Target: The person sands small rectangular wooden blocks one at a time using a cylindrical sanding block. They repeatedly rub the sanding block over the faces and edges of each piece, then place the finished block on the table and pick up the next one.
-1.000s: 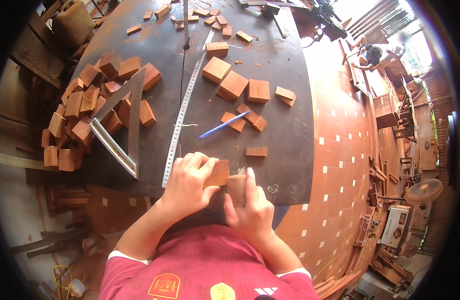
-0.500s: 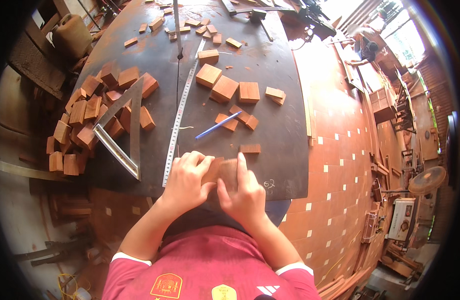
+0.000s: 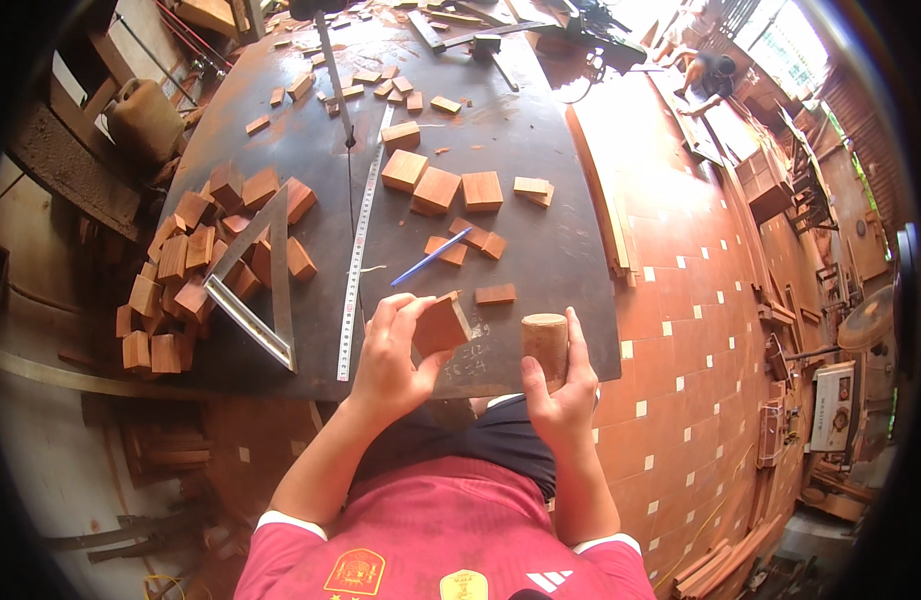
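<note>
My left hand (image 3: 391, 350) grips a reddish wooden block (image 3: 443, 326), tilted above the table's near edge. Upright in my right hand (image 3: 567, 392) is a pale wooden cylinder (image 3: 545, 350), its round top showing; thumb and fingers close around its sides. Just beyond the held block, a small flat wood piece (image 3: 496, 294) lies on the dark table (image 3: 406, 382). A blue pen (image 3: 431, 257) rests across small blocks (image 3: 447, 250) farther off. To the left of my hands runs a white measuring strip (image 3: 357, 262). Chalk-like marks show on the tabletop between my hands.
At left, a metal triangular square (image 3: 283, 270) leans over a heap of wooden blocks (image 3: 173, 258). Larger blocks (image 3: 436, 188) stand mid-table, near a thin upright saw blade (image 3: 336, 80). Another person (image 3: 709, 75) bends over boards at the far right. Tiled floor (image 3: 671, 340) lies to the right.
My hands have moved apart. The right hand has gone right with the cylinder, now upright and plainly seen; the left still holds the block, now turned. The view has shifted slightly.
</note>
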A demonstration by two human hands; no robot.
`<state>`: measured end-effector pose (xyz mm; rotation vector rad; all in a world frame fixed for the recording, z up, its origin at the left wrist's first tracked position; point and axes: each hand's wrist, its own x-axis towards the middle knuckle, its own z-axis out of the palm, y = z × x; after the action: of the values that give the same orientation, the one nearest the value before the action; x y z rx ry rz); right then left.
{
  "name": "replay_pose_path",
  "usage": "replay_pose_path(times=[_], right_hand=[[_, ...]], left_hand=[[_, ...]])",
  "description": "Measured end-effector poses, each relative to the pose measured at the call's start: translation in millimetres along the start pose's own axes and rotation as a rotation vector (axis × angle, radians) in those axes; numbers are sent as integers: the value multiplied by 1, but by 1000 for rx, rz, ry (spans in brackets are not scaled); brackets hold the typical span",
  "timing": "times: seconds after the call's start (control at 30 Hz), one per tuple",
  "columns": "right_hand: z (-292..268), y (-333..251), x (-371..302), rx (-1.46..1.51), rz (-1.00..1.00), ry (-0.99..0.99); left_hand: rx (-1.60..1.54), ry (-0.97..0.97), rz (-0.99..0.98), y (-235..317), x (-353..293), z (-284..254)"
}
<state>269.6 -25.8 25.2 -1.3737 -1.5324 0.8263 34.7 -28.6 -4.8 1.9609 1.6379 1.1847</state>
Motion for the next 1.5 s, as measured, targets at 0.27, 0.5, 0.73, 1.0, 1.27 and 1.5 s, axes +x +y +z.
replay_pose_path(times=[0.27, 0.5, 0.73, 1.0, 1.27, 1.5], right_hand=[[10, 11, 0, -122, -141, -83], [26, 7, 0, -128, -193, -214], [41, 0, 3, -140, -216, -284], [52, -24, 27, -114, -359, -385], [52, -35, 43, -161, -596, -617], [64, -28, 49, -120, -546, -555]], left_hand=[[-3, -37, -47, -12, -19, 17], [93, -136, 42, -14, -24, -9], [-10, -112, -161, -22, -32, -30], [7, -88, -104, -41, -31, -34], [27, -44, -50, -44, -32, -28], [35, -47, -38, -43, -28, -30]])
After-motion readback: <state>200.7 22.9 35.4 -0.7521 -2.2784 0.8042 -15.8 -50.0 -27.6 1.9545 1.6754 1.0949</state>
